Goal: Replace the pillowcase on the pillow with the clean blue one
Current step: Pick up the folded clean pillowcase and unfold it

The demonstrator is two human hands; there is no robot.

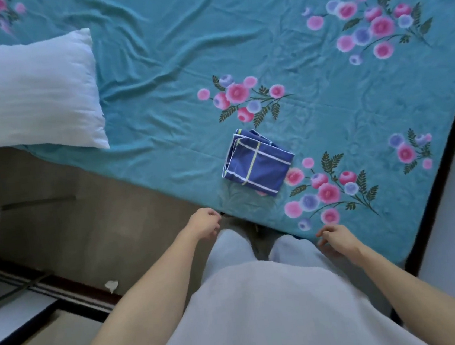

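The bed fills most of the view, under a rumpled teal sheet printed with sprays of pink and violet flowers; all places below are given from this bed. Its near edge runs slantwise from the left down to the lower right, and its right side ends in a dark frame with a pale surface beyond it.

Off the bed's near edge, to the left, lies a brown floor. A small pale scrap sits on that floor, well apart from the bed.

The person stands at the bed's near edge in pale clothes, both bare forearms reaching forward.

The pillow, white, lies on the bed's left part, with its lower corner reaching the bed's near edge. Whether it wears a case cannot be told.

The pillowcase, dark blue with white and yellow-green lines, lies folded on the bed close to its near edge, well apart from the pillow and partly covering one flower spray.

The left hand hangs just off the bed's near edge, over the floor, its fingers loosely curled and holding nothing. The right hand hovers over the bed's near edge, fingers relaxed and a little spread, holding nothing. Neither hand touches the pillowcase, which lies between and beyond them.
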